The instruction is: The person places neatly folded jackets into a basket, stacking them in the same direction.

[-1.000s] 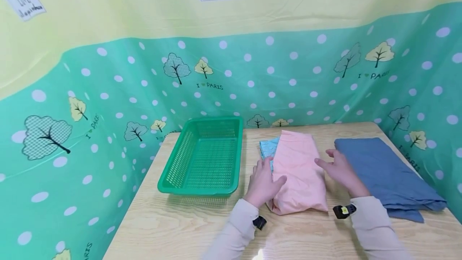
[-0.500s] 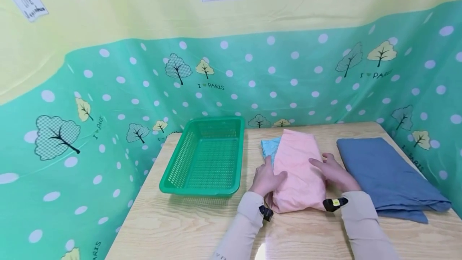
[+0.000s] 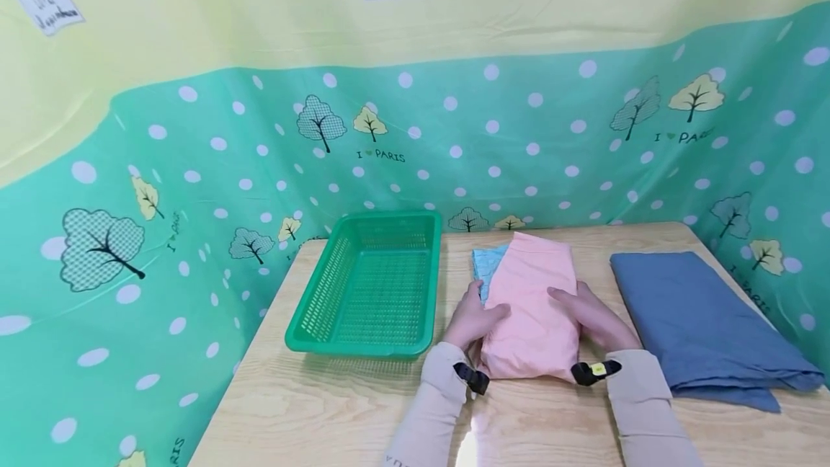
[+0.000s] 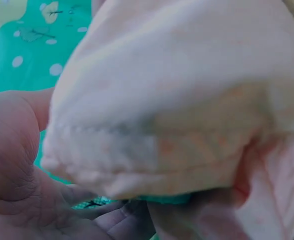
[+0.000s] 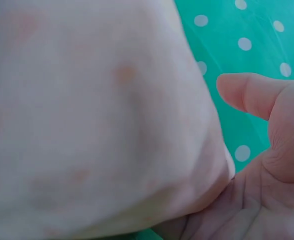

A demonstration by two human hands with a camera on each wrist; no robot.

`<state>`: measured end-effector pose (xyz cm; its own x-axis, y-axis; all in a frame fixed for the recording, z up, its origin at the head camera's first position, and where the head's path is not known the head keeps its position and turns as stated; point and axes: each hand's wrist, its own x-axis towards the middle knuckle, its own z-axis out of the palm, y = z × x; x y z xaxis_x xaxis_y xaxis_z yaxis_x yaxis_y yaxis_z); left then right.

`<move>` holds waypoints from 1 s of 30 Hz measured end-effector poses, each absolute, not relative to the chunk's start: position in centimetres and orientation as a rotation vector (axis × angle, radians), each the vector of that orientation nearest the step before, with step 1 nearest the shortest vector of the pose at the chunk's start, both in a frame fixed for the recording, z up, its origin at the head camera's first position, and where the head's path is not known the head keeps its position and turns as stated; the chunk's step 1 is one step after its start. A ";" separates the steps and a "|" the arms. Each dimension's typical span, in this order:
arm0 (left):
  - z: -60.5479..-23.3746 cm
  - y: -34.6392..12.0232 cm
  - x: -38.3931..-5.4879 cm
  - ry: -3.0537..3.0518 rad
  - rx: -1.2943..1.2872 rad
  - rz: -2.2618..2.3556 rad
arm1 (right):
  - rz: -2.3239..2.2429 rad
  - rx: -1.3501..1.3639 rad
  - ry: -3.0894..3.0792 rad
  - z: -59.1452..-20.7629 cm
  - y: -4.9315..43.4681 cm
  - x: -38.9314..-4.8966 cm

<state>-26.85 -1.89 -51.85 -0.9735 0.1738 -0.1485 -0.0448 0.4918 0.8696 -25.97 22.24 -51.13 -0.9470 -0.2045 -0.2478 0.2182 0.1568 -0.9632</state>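
A folded pink garment (image 3: 534, 308) lies on the table between my hands, over a light blue cloth (image 3: 486, 267) that shows at its upper left. My left hand (image 3: 473, 317) is at the garment's left edge, thumb over the top and fingers reaching along and beneath the side. At the opposite edge is my right hand (image 3: 599, 316), its thumb above the fabric and its other fingers mostly hidden. Pink fabric (image 4: 187, 60) fills much of the left wrist view. In the right wrist view, the thumb (image 5: 252, 92) is spread apart from the pink garment (image 5: 102, 125).
To the left stands a green plastic basket (image 3: 292, 341) with perforated sides, with nothing in it. A folded dark blue cloth (image 3: 700, 323) lies at the right on the wooden table (image 3: 285, 416). A polka-dot curtain (image 3: 454, 128) hangs behind and along both sides.
My right hand has moved left, from beside the pink garment onto its right edge. My left hand has closed in on the left edge, and the garment has narrowed slightly between them.
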 end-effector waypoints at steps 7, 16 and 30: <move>-51.3 -1.5 -26.3 2.497 0.054 1.514 | -1.897 -0.030 2.008 -51.8 22.2 -26.1; -51.4 -0.2 -26.1 2.529 -0.016 1.515 | -1.827 0.032 2.097 -51.8 21.2 -25.7; -51.7 -0.3 -26.5 2.498 0.030 1.619 | -1.761 0.000 2.178 -51.5 21.4 -25.9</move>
<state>-26.46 -0.27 -51.71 -0.9863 0.1060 -0.1264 -0.0721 0.4121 0.9083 -25.90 21.43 -51.47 -0.9427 -0.2097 -0.2595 0.2098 0.2322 -0.9498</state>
